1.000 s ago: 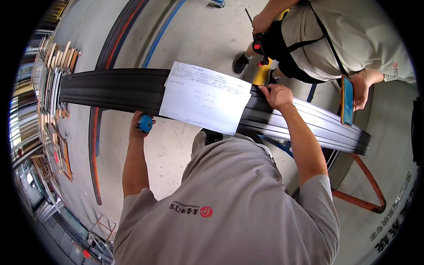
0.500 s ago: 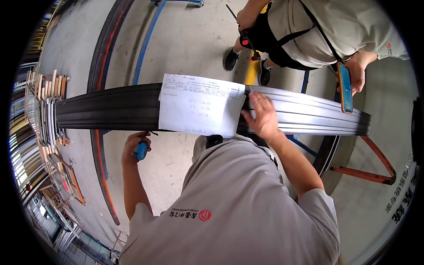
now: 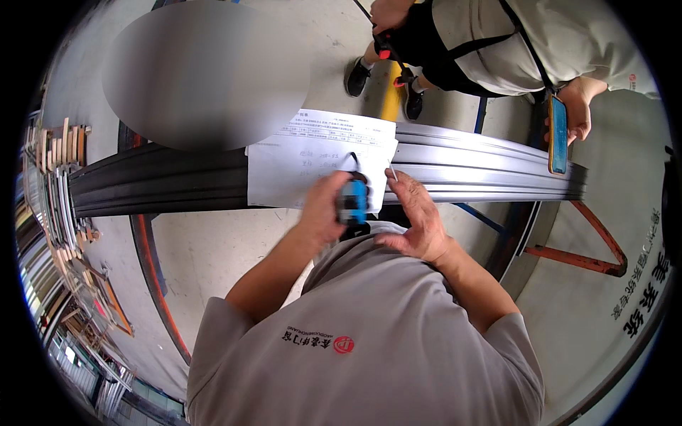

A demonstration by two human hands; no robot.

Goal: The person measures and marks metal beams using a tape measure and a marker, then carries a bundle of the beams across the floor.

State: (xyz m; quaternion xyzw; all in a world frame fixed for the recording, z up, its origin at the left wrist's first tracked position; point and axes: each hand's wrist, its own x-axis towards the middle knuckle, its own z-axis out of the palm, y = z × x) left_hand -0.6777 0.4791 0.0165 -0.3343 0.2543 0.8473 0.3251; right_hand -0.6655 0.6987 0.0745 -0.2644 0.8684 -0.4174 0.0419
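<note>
between both hands (image 3: pixel 376 213), blue tape measure (image 3: pixel 353 201)

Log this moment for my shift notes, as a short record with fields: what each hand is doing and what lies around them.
left hand: holds a blue and black tape measure
right hand: pinches the tape's end, at the edge of the paper sheet
paper sheet: lies on the long metal profiles
profiles: rest on an orange and blue stand
other person: stands across the profiles, phone in hand
</note>
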